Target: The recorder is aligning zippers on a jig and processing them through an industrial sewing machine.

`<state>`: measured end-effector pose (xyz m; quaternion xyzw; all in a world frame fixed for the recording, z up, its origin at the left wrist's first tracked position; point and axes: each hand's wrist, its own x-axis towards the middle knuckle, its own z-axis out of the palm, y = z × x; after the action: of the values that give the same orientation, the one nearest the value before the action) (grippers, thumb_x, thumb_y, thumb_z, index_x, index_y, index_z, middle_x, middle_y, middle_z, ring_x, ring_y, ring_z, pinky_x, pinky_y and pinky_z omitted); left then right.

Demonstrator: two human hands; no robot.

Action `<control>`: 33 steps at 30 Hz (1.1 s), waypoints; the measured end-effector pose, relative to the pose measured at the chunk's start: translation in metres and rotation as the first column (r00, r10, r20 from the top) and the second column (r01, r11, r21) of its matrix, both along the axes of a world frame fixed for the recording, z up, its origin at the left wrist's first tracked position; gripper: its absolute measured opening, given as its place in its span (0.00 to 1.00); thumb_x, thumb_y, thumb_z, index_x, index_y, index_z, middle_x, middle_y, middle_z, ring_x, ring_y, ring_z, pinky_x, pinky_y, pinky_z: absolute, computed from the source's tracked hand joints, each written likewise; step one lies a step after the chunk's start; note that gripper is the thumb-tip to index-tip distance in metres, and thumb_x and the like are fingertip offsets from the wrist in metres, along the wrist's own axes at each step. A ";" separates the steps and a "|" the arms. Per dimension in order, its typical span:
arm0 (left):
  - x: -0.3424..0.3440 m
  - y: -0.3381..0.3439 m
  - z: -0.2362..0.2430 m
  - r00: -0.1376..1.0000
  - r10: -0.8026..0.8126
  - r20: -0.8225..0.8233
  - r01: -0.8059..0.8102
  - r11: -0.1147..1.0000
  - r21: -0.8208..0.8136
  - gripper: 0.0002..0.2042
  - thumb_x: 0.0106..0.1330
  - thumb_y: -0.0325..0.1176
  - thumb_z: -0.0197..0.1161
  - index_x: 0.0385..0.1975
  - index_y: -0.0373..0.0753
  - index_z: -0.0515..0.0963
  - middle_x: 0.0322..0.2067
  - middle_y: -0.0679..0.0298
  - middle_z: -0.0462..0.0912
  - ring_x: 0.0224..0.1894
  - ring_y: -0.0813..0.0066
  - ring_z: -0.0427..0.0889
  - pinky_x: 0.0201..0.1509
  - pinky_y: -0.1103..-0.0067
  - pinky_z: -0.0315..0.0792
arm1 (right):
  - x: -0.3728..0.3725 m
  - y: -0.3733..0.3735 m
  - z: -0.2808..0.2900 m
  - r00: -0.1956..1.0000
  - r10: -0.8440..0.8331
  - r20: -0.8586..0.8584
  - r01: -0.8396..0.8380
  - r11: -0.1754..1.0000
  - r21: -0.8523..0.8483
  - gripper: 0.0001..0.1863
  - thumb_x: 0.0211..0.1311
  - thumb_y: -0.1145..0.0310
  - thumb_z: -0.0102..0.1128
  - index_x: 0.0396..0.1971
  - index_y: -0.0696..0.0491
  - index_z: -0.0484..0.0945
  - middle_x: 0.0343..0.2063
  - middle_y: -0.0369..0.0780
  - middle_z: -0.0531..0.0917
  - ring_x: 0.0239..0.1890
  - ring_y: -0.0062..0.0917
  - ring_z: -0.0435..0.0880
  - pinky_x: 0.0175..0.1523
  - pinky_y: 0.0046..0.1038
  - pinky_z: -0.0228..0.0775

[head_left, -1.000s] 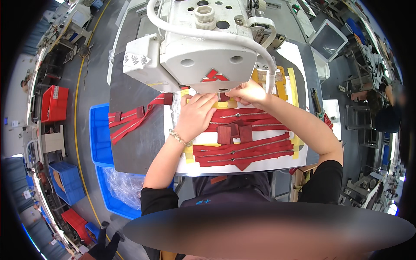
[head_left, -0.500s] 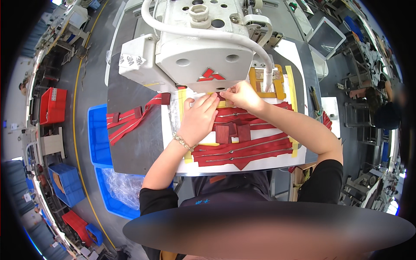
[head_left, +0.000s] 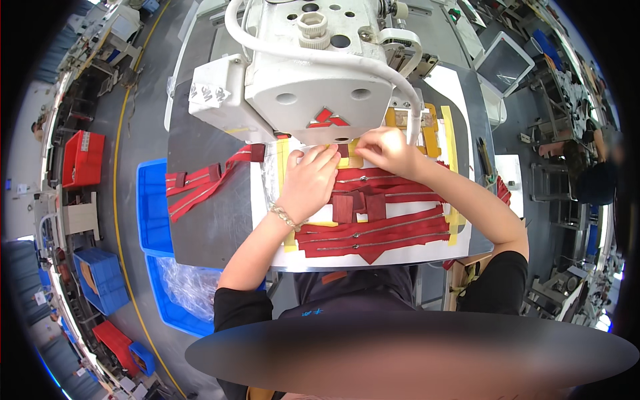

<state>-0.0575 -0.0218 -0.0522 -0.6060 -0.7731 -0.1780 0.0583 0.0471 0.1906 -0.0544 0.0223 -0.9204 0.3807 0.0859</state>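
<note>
Under the head of a white sewing machine [head_left: 320,87], my left hand [head_left: 308,181] lies with its fingers stretched out over a yellow-edged template. A small dark red fabric patch [head_left: 343,151] shows just past its fingertips. To the right of that patch, my right hand [head_left: 392,152] is closed in a pinch at a yellow strip; whatever its fingertips hold is too small to make out. Red zipper strips [head_left: 373,232] lie on the white sheet nearer to me. Between them sit several dark red fabric pieces [head_left: 343,208].
More red zipper strips [head_left: 193,190] lie on the grey tabletop [head_left: 213,233] at left. Below the table's left edge stand blue bins [head_left: 152,207], one with clear plastic film [head_left: 190,287]. A yellow frame [head_left: 430,130] lies right of the machine head, and a screen [head_left: 505,61] stands beyond.
My right hand has shifted a little to the right, away from the left fingertips, so more of the dark red patch shows. My left hand stays nearly in place.
</note>
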 end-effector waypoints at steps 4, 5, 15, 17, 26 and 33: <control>-0.021 -0.008 0.000 0.962 -0.111 0.250 0.107 0.994 0.031 0.15 0.63 0.31 0.55 0.49 0.39 0.77 0.55 0.64 0.77 0.57 0.72 0.72 0.60 0.67 0.56 | 0.008 0.006 0.002 0.942 0.262 -0.210 -0.192 0.933 0.306 0.19 0.49 0.75 0.63 0.45 0.53 0.79 0.46 0.37 0.81 0.47 0.27 0.78 0.51 0.34 0.66; -0.024 -0.009 0.001 0.940 -0.150 0.308 0.140 0.989 0.054 0.15 0.64 0.31 0.55 0.49 0.38 0.77 0.54 0.63 0.77 0.57 0.71 0.72 0.60 0.65 0.56 | 0.009 0.008 0.002 0.941 0.264 -0.212 -0.192 0.932 0.306 0.19 0.49 0.75 0.63 0.45 0.53 0.79 0.46 0.37 0.81 0.47 0.27 0.78 0.51 0.34 0.66; -0.029 -0.009 0.004 0.954 -0.155 0.258 0.152 0.988 0.031 0.16 0.60 0.26 0.54 0.48 0.38 0.77 0.53 0.61 0.78 0.56 0.69 0.74 0.62 0.64 0.56 | 0.005 0.017 0.001 0.916 0.355 -0.189 -0.238 0.857 0.456 0.24 0.47 0.74 0.62 0.49 0.47 0.79 0.50 0.32 0.81 0.47 0.24 0.79 0.46 0.30 0.62; -0.027 -0.009 0.004 0.968 -0.145 0.207 0.144 0.989 0.018 0.17 0.56 0.23 0.53 0.47 0.39 0.78 0.52 0.61 0.78 0.55 0.69 0.74 0.62 0.64 0.56 | 0.006 0.017 0.001 0.917 0.354 -0.182 -0.241 0.858 0.453 0.24 0.47 0.74 0.62 0.49 0.47 0.79 0.50 0.31 0.81 0.47 0.24 0.79 0.45 0.30 0.62; -0.030 -0.006 0.001 0.976 -0.147 0.157 0.146 0.989 0.018 0.18 0.55 0.22 0.53 0.46 0.39 0.78 0.51 0.63 0.79 0.55 0.71 0.75 0.62 0.64 0.56 | 0.001 0.013 0.003 0.929 0.346 -0.129 -0.252 0.850 0.464 0.25 0.46 0.72 0.62 0.50 0.44 0.78 0.50 0.31 0.80 0.48 0.22 0.79 0.46 0.31 0.61; -0.028 -0.008 -0.002 0.971 -0.159 0.176 0.149 0.987 0.066 0.18 0.56 0.22 0.53 0.46 0.40 0.79 0.51 0.64 0.80 0.55 0.72 0.75 0.62 0.65 0.56 | 0.004 0.004 -0.001 0.927 0.321 -0.193 -0.185 0.841 0.509 0.21 0.46 0.71 0.63 0.45 0.45 0.80 0.49 0.30 0.80 0.45 0.21 0.78 0.43 0.29 0.60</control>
<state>-0.0859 -0.0301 -0.0545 -0.6438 -0.7209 -0.2564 -0.0104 0.0513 0.1945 -0.0554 0.2173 -0.9540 0.1408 0.1511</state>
